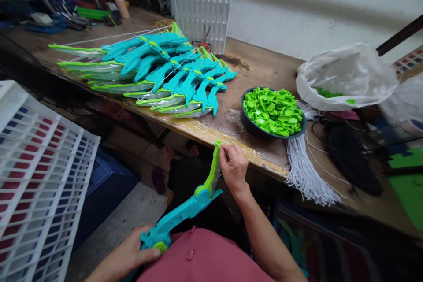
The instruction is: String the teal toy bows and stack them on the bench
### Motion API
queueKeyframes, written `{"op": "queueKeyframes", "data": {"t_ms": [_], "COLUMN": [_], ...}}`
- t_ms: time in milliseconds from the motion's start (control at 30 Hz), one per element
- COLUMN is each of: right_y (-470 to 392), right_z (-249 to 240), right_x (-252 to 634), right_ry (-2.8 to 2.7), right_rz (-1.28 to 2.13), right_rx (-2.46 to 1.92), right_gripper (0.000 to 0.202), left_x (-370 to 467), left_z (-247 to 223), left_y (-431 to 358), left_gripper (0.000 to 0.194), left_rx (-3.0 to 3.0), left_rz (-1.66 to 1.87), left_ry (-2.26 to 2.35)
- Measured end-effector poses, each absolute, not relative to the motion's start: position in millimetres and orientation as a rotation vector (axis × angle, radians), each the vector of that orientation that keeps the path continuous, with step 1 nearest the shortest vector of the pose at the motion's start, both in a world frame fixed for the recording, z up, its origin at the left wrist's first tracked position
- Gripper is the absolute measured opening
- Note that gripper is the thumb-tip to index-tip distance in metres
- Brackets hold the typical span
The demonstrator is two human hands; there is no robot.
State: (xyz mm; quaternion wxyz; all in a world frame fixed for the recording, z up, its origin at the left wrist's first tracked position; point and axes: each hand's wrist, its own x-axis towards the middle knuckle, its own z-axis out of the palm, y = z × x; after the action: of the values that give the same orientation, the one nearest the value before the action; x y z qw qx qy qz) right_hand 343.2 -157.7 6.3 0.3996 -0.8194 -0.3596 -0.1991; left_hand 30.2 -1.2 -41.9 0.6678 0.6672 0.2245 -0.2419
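My left hand [134, 246] is closed around the blue end of a toy bow [185, 211], low in front of my body. The bow slants up to the right, and its bright green limb [214, 165] points toward the table edge. Right at that limb's tip, my right hand [234, 165] is closed in a pinch. Whatever is between its fingertips is too small and hidden to make out. Several more blue and green toy bows [178, 70] lie in an overlapping pile on the table, thin white strings stretched across some of them.
On the table [264, 64], a dark bowl [246, 125] heaped with small green plastic parts [274, 110] sits beside a bundle of white strings [307, 176] hanging over the edge. Farther right is a white plastic bag [350, 70]. A white plastic crate [36, 185] stands at left.
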Motion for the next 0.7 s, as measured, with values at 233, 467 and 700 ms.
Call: {"op": "queueKeyframes", "data": {"t_ms": [233, 467, 700], "right_y": [-157.4, -156.5, -153.4], "right_z": [7.0, 6.8, 10.9], "right_x": [341.8, 340.4, 340.7], "right_ry": [-0.937, -1.04, -0.963], "right_rz": [-0.552, -0.655, -0.597], "right_rx": [-2.08, -2.103, -2.166], "right_gripper": [0.021, 0.023, 0.021], "left_x": [26.8, 31.0, 28.6], "left_z": [-49.2, -41.0, -42.0], "left_y": [-3.1, -1.5, -4.2], "left_gripper": [0.056, 0.061, 0.06], "left_rx": [1.514, 1.536, 1.576], "left_rz": [-0.521, -0.543, -0.536], "left_ry": [0.549, 0.497, 0.49]}}
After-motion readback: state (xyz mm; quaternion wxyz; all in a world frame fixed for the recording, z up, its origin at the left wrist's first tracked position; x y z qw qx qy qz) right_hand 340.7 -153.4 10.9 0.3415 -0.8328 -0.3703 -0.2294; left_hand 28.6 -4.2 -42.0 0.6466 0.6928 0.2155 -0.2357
